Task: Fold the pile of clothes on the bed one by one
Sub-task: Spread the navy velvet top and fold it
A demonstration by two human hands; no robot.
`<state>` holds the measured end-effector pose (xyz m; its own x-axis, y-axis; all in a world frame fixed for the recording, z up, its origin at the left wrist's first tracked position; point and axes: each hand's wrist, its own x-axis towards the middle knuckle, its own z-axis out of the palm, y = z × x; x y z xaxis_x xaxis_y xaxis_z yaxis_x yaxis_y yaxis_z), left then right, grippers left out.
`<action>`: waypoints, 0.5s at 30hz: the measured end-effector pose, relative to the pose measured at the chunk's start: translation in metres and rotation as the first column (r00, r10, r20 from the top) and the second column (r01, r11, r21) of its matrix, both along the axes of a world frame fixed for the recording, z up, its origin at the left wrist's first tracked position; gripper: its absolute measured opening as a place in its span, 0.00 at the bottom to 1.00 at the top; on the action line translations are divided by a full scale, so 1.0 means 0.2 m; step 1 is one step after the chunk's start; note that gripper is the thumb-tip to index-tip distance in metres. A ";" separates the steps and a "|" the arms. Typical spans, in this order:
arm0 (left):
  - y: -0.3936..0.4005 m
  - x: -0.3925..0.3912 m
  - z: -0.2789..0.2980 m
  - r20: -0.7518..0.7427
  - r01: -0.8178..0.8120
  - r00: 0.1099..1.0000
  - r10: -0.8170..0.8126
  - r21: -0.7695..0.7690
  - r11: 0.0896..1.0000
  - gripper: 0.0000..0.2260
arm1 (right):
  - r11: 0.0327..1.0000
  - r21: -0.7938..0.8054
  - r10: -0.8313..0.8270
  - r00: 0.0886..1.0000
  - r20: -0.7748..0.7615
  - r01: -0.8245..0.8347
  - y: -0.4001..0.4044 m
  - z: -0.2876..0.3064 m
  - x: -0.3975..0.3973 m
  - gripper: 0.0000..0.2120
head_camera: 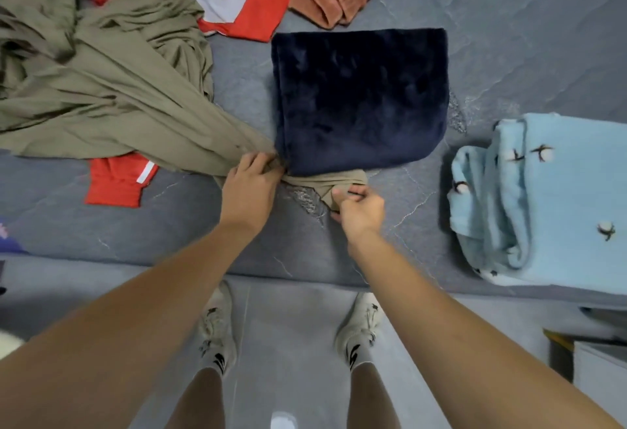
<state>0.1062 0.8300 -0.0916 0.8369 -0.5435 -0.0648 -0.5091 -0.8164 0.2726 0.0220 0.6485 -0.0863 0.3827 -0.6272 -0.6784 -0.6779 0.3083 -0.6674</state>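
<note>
Olive garment sprawls crumpled at left of frame on the bed, one end running under the folded navy blanket at center. Left hand pinches it beside the blanket's lower left corner; right hand grips its end below the blanket. Folded light blue blanket at right.

Pale sneakers stand on the grey floor beside a white box.

Crumpled garment – left of folded garment
</note>
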 end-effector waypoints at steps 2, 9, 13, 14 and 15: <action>0.08 0.00 0.00 -0.022 0.065 0.998 -0.065 -0.001 0.998 0.14 | 1.000 -0.012 -0.010 1.000 0.003 0.010 0.12 0.00 -0.03 0.10; 0.69 0.19 0.04 -0.027 0.134 0.991 -0.133 0.034 0.990 0.18 | 0.993 0.098 0.051 0.982 0.180 -0.070 0.77 0.09 0.22 0.11; 1.03 0.32 0.05 0.084 0.116 0.989 -0.119 0.043 0.992 0.14 | 0.952 0.231 0.128 0.945 0.302 -0.203 1.15 0.10 0.52 0.13; 1.11 0.34 0.05 0.090 0.098 0.991 -0.101 0.038 0.994 0.13 | 0.941 0.237 0.159 0.935 0.316 -0.240 1.25 0.10 0.59 0.13; 1.18 0.37 0.05 0.079 0.068 0.994 -0.072 0.044 0.997 0.13 | 0.930 0.245 0.186 0.925 0.330 -0.274 1.33 0.10 0.65 0.13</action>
<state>0.1793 1.0669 -0.0818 0.8004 -0.5991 -0.0224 -0.5842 -0.7878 0.1952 0.1524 0.9150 -0.0668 0.7037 -0.2966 -0.6456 -0.5371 0.3728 -0.7567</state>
